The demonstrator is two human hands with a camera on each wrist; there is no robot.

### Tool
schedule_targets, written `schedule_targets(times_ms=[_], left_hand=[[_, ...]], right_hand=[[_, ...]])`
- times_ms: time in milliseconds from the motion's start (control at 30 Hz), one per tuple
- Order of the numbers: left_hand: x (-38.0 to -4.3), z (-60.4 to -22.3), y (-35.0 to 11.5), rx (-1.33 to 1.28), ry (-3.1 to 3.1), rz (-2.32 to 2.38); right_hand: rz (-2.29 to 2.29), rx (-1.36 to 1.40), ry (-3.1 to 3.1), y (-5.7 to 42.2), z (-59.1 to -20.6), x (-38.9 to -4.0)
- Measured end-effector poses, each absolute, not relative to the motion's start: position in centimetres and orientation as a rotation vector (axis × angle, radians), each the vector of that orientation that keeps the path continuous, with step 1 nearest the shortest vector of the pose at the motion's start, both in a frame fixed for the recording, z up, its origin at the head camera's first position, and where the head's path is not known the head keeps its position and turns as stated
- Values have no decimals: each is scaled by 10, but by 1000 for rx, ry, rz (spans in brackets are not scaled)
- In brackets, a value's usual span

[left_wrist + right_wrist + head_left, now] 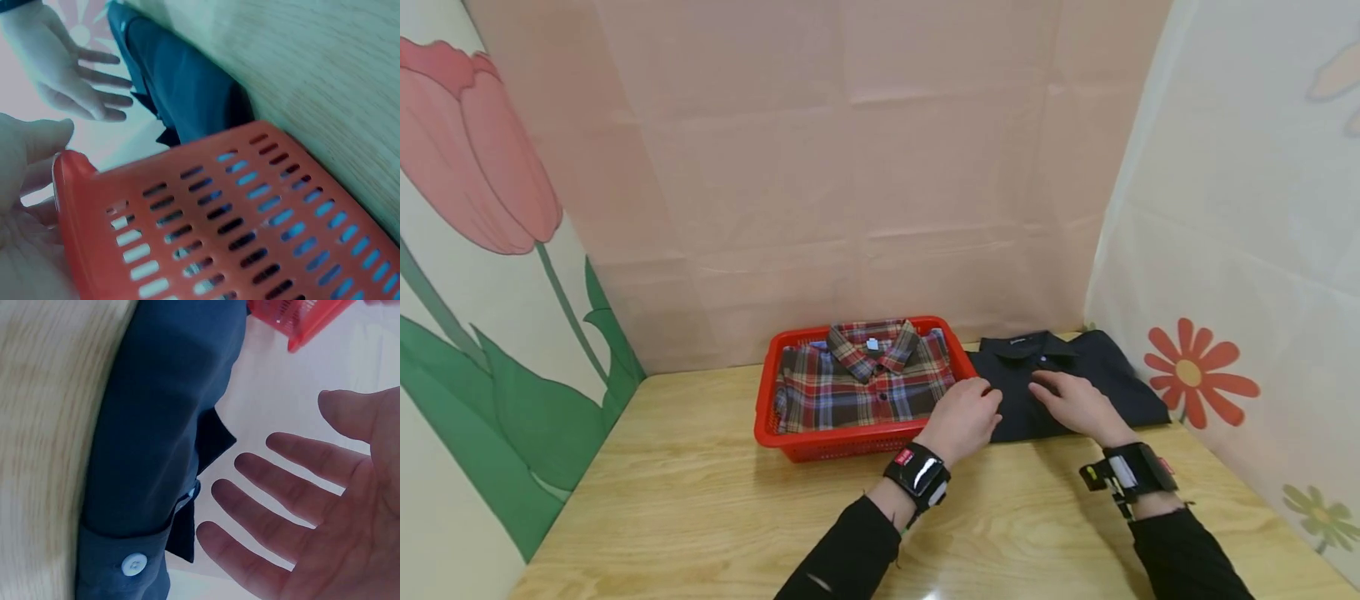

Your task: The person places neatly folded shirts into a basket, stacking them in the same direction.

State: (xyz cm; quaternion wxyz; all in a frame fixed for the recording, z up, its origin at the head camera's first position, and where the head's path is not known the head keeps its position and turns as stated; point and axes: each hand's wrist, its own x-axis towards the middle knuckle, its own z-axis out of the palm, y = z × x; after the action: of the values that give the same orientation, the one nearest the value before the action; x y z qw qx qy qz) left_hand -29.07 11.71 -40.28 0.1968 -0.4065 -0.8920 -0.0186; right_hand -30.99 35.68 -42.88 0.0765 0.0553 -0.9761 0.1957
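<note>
A red plastic basket point(767, 421) stands on the table and holds a folded plaid shirt point(842, 400) with its collar up at the back. My left hand point(962, 421) hovers at the basket's front right corner, fingers loosely bent and overlapping the rim; in the left wrist view that rim partly hides them. Right of the basket lies a folded navy shirt point(1015, 408), collar toward the back wall. Over its right part is my right hand point(1078, 406), fingers spread and apart from the cloth. The right wrist view shows that hand's bare palm beside a buttoned cuff point(125, 562).
The wooden table point(685, 500) extends in front of the basket and to its left. A pinkish sheet point(850, 167) hangs right behind the basket. Printed flower panels point(1225, 250) close off both sides, the right one near the navy shirt.
</note>
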Motion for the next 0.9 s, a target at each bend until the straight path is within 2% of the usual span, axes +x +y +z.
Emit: schedule_targets(times_ms=[433, 667, 900], left_hand=[[-274, -414, 144, -1239, -2394, 41], [-264, -422, 149, -1323, -2431, -14], [-269, -443, 147, -1208, -2789, -249]], right_hand=[[647, 178, -2991, 374, -430, -313], [637, 24, -3036, 389, -431, -313], [638, -162, -3104, 414, -432, -307]])
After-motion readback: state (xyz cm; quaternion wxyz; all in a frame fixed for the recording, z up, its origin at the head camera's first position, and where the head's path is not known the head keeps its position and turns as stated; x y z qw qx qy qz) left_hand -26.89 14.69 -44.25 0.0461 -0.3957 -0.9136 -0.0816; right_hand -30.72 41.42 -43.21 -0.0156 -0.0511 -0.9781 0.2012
